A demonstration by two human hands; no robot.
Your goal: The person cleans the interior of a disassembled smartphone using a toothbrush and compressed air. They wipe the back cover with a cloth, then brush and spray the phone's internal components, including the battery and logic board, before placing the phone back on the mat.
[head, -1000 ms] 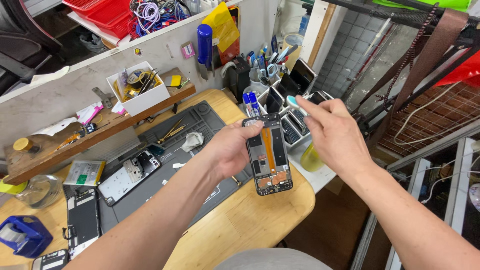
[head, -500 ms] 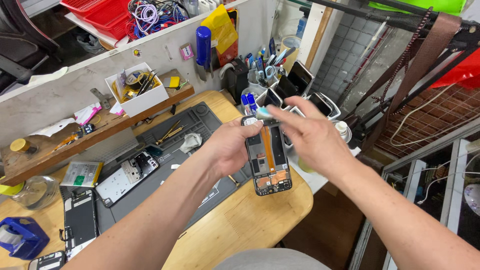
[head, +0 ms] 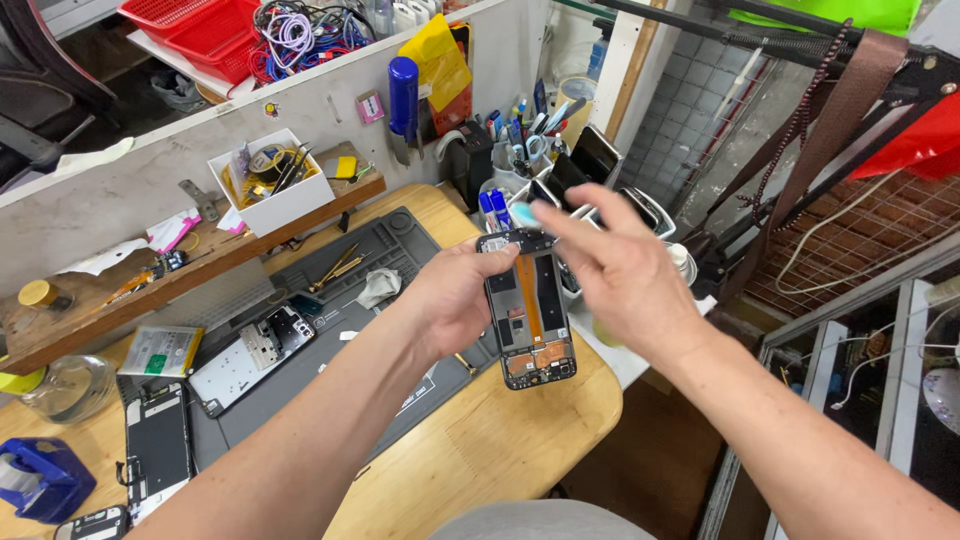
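The opened phone (head: 530,308) is a black slab with its back cover off, showing an orange flex strip down its middle and small boards at both ends. It stands nearly upright, long axis vertical, clasped along its left edge by the left grip (head: 455,300). The small pale blue piece (head: 523,214) sits at the right grip's (head: 610,275) fingertips, just above the phone's top edge.

A wooden workbench (head: 480,450) carries a grey repair mat (head: 300,370), glass jar (head: 60,385) and blue tape dispenser (head: 40,478).
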